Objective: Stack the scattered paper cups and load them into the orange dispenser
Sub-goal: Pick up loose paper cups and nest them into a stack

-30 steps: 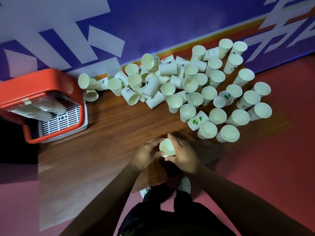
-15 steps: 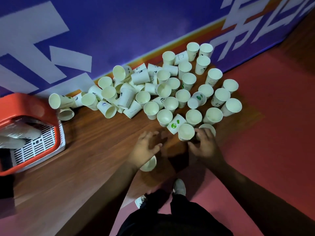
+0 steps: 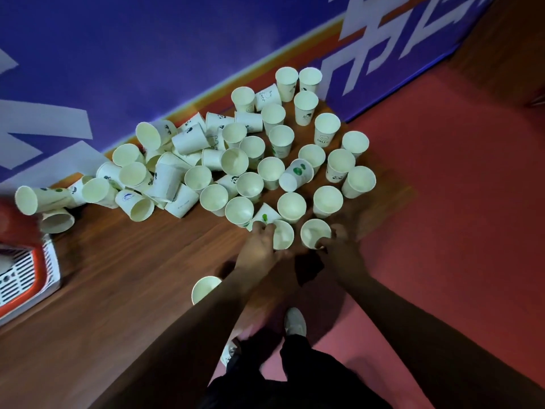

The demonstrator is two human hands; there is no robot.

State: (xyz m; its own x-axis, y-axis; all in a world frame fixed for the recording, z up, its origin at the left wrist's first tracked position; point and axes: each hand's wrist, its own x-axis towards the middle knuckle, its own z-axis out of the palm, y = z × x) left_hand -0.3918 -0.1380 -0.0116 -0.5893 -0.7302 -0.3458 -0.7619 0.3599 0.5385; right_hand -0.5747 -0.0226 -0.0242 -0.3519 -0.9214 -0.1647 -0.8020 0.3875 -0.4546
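Two near-edge cups held at once, likely for nesting: left hand (image 3: 259, 249) grips left cup (image 3: 284, 236), right hand (image 3: 339, 252) pinches right cup (image 3: 315, 233) by its rim. Orange dispenser (image 3: 16, 225) sits at the worktop (image 3: 118, 276) left edge, with scattered cups (image 3: 213, 197) between.

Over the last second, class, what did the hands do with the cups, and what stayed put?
Both hands let go of the cup they shared; that lone cup stands near the table edge. They moved forward to the pile: the left hand grips a front cup, the right hand the next cup. Pile and dispenser stayed.
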